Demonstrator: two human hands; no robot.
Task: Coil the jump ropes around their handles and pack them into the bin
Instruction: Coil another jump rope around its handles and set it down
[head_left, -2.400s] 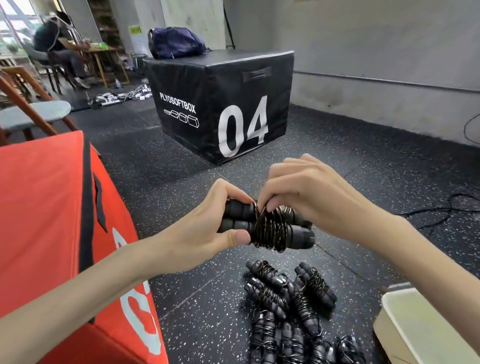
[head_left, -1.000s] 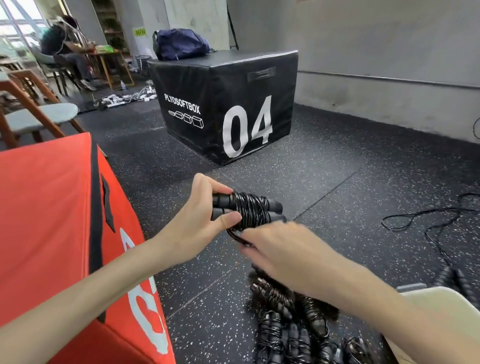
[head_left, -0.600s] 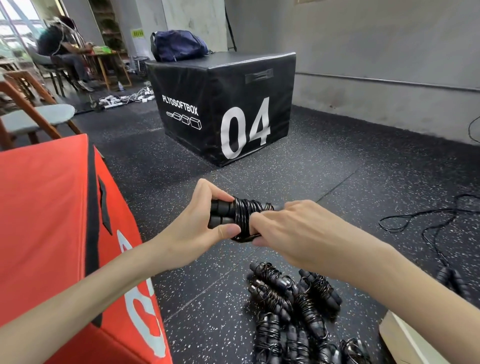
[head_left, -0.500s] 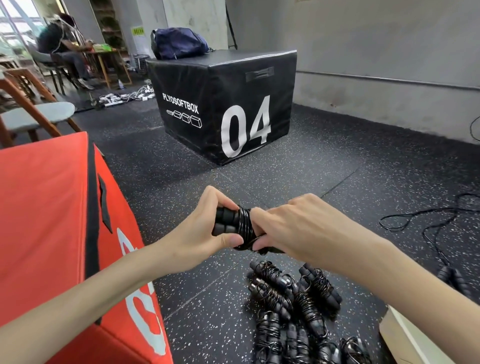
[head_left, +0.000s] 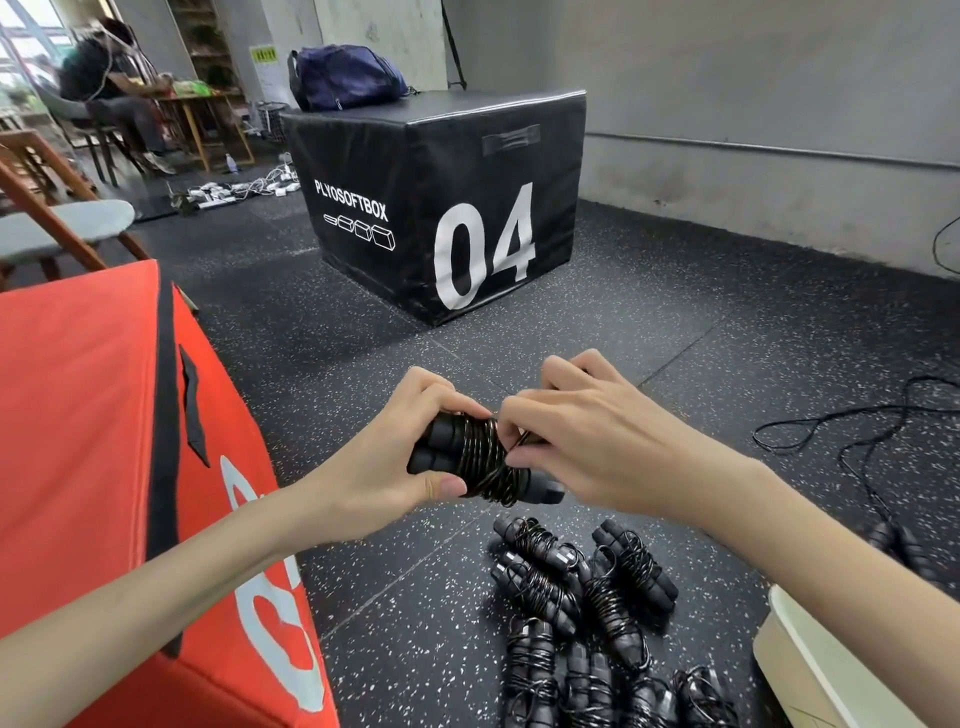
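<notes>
My left hand (head_left: 395, 467) grips the two black handles of a jump rope (head_left: 467, 460) held side by side in mid air. Its thin black cord is wound tightly around the handles. My right hand (head_left: 597, 441) pinches the cord at the right end of the coil. Below on the floor lies a pile of several coiled jump ropes (head_left: 587, 597). The corner of a cream bin (head_left: 810, 660) shows at the lower right. An uncoiled rope (head_left: 852, 431) trails across the floor at the right, its handles (head_left: 898, 545) partly hidden behind my right forearm.
A red soft box (head_left: 104, 467) stands close on my left. A black soft box marked 04 (head_left: 441, 197) sits ahead with a blue bag (head_left: 343, 78) on top. Chairs, a table and a seated person (head_left: 109, 88) are at the far left. The floor is dark speckled rubber.
My right hand went round the handles with the cord, dipping below the coil and coming back up to its right end. The coil has grown tighter. My left hand kept its grip.
</notes>
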